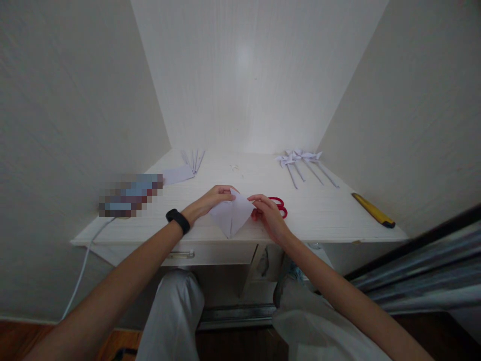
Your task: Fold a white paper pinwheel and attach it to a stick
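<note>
A white sheet of paper (235, 215) with cut or creased lines is held between my hands above the desk's front edge. My left hand (216, 197), with a black band on its wrist, pinches the paper's upper part between thumb and fingers. My right hand (268, 213) has its thumb and fingertips closed at the paper's right corner. Red-handled scissors (280, 206) lie on the desk behind my right hand, which hides part of them.
White paper pinwheels (298, 159) on sticks lie at the back right. Thin paper sticks (195, 163) and flat paper (178, 175) are at the back left. A yellow cutter knife (372, 209) rests near the right edge. A blurred-out object (131, 195) with a white cable (84, 265) sits on the left.
</note>
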`<state>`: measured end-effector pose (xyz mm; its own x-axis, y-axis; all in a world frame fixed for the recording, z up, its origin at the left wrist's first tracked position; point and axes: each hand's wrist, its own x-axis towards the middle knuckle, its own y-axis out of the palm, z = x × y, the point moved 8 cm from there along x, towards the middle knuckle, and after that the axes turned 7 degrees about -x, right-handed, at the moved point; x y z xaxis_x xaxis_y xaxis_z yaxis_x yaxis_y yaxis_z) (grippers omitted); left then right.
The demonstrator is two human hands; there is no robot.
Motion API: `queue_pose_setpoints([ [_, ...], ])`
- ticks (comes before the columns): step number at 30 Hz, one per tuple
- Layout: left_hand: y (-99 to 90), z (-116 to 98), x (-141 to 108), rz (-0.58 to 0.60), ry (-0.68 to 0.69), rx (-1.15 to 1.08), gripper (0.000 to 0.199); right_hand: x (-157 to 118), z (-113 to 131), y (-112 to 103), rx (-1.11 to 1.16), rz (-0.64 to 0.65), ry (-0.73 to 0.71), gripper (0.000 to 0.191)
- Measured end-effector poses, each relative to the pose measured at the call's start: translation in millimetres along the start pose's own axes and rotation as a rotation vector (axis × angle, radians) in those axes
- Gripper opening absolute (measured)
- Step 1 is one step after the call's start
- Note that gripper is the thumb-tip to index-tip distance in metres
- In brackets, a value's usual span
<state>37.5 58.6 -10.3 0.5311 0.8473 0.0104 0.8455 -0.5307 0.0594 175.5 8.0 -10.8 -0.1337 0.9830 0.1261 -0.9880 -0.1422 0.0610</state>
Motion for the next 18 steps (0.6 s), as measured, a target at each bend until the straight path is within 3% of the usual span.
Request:
queue_pose_setpoints([
  [18,7.0,-1.2,0.8,0.043,0.012,0.068,0.022,-2.0,2.4,3.4,-0.053,0.035,0.012,0.032],
])
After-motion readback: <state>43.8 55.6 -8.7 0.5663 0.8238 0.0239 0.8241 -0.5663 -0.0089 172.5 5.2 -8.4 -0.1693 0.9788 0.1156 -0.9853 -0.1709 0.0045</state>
